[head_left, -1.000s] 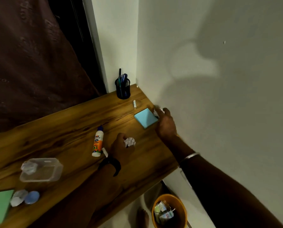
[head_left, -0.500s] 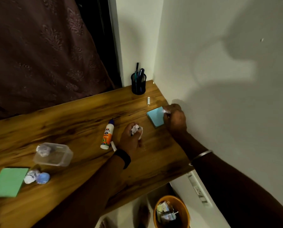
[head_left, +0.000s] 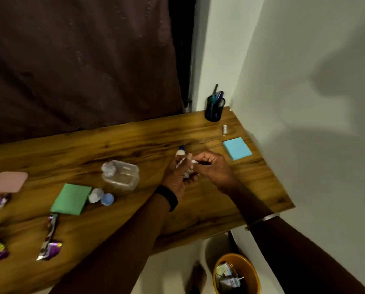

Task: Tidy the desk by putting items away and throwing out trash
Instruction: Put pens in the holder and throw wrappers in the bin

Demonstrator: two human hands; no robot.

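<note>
Right hand moved from blue pad to left hand; pinches scrap, left hand clutches crumpled paper. Merge into one wad, drop in bin below right hand.

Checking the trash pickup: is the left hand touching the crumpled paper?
Touching. The head view shows the left hand with its fingers curled round the crumpled paper.

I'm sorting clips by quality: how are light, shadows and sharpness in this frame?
Head view: dim, warm light; a broad soft shadow on the wall; the left hand, the right hand and the crumpled paper they hold are smeared by motion blur; the pen holder looks sharper.
</note>
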